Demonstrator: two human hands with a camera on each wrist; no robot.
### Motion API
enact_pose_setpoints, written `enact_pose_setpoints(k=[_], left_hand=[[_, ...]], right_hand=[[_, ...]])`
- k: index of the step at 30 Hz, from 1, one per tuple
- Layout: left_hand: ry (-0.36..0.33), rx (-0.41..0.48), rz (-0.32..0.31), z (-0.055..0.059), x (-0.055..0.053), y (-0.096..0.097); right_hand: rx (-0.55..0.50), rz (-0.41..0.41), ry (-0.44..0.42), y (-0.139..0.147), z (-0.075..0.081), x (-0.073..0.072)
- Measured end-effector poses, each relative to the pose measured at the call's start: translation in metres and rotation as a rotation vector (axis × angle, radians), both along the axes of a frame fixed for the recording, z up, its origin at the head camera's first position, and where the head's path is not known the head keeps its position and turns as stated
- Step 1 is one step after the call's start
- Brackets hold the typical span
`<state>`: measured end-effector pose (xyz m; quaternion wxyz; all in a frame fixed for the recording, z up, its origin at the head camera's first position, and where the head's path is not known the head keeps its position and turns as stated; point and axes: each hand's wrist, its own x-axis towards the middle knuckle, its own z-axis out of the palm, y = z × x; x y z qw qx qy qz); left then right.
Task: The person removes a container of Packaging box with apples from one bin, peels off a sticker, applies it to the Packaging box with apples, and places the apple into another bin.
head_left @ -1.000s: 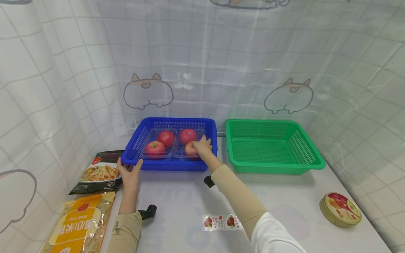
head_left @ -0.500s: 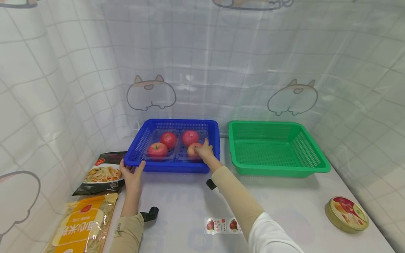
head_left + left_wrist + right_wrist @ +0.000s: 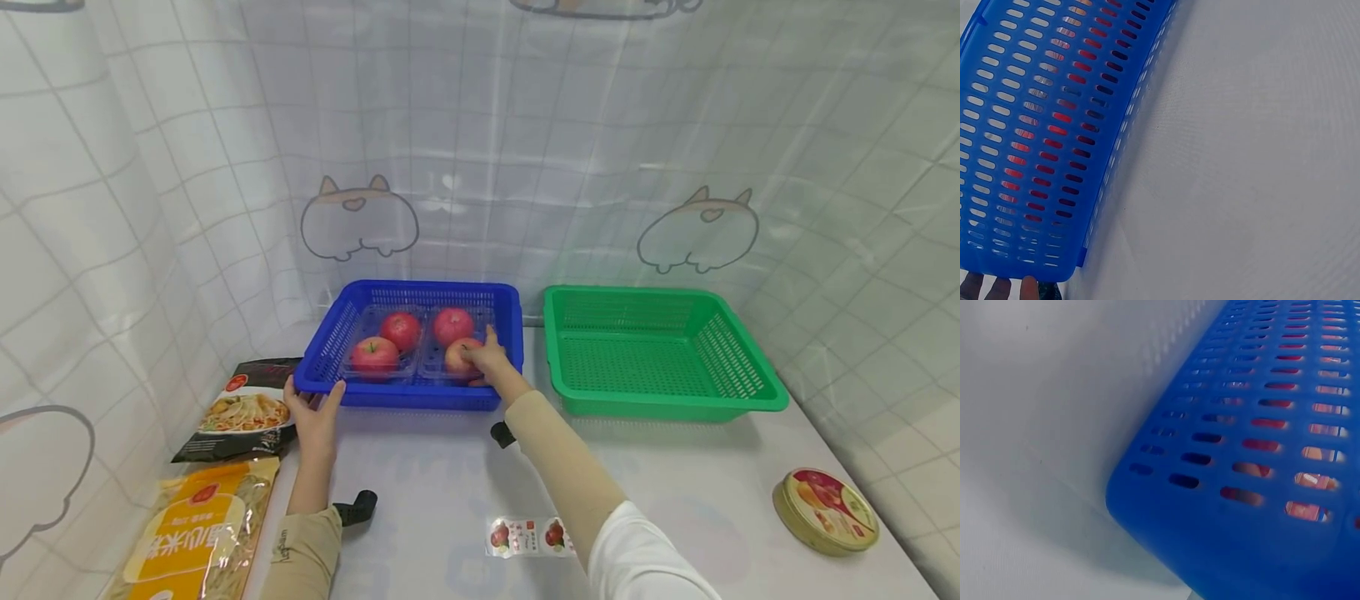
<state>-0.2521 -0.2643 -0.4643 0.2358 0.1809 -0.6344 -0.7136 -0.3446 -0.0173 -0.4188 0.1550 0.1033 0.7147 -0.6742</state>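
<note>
Two hands at a blue basket (image 3: 408, 397), left of centre in the frame
The left hand (image 3: 313, 423) grips its lower-left corner between thumb and fingers; the right hand (image 3: 492, 362) has its thumb on the lower-right apple (image 3: 454, 360) inside — whether the fingers clasp it, I cannot tell.

Near my right fingers (image 3: 491, 337), hidden in this view, slants a blue basket (image 3: 1172, 512). Blurry red shapes (image 3: 1262, 445) show through its slots; a white table (image 3: 1041, 425) lies alongside.
</note>
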Motion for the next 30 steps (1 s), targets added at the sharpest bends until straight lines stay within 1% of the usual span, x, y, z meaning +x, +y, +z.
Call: enact_pose_setpoints(k=[3, 6, 9, 10, 12, 14, 21, 30], left_hand=[[0.006, -0.009, -0.005, 0.001, 0.002, 0.001], [0.004, -0.009, -0.008, 0.002, 0.003, 0.002], [0.001, -0.007, -0.01, 0.002, 0.002, 0.002], [0.001, -0.005, -0.011, 0.002, 0.002, 0.002], [0.004, -0.004, -0.013, 0.002, 0.002, 0.002], [0.006, -0.005, -0.014, 0.002, 0.002, 0.003], [-0.01, -0.018, -0.015, 0.003, 0.002, 0.001], [-0.023, -0.036, -0.016, 0.004, 0.003, -0.001]], right_hand=[[-0.043, -0.039, 0.001, -0.001, 0.0, 0.0], [-0.009, -0.08, 0.047, -0.001, 0.001, 0.0], [-0.016, -0.109, 0.069, -0.002, 0.002, 0.001], [-0.026, -0.115, 0.073, -0.002, 0.003, 0.002], [-0.08, -0.127, 0.059, -0.002, 0.005, 0.003], [-0.112, -0.134, 0.053, -0.002, 0.006, 0.004], [-0.144, -0.142, 0.043, -0.003, 0.007, 0.004], [-0.151, -0.141, 0.091, -0.005, 0.011, 0.009]])
